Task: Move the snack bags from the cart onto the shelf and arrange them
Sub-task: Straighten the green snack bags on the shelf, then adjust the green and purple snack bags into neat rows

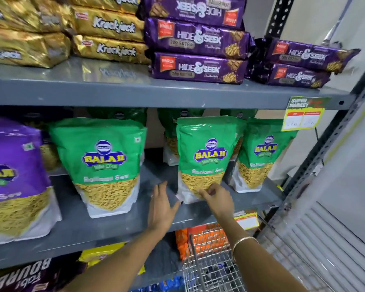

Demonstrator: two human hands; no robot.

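A green Balaji sev bag [207, 152] stands upright on the grey middle shelf [105, 224], right of centre. My right hand [217, 199] pinches its lower front edge. My left hand [161, 205] lies flat on the shelf just left of that bag, fingers apart, holding nothing. Another green bag [101, 157] stands to the left, a third [261, 152] to the right, and more stand behind them. The wire cart [211, 268] is below my right forearm at the bottom; I cannot tell what is inside it.
A purple Balaji bag [13, 169] stands at far left. The upper shelf holds gold Krackjack packs [112, 36] and purple Hide & Seek packs [198, 53]. Orange packs [200, 239] sit on the lower shelf. A perforated upright [316, 163] and white wall are at right.
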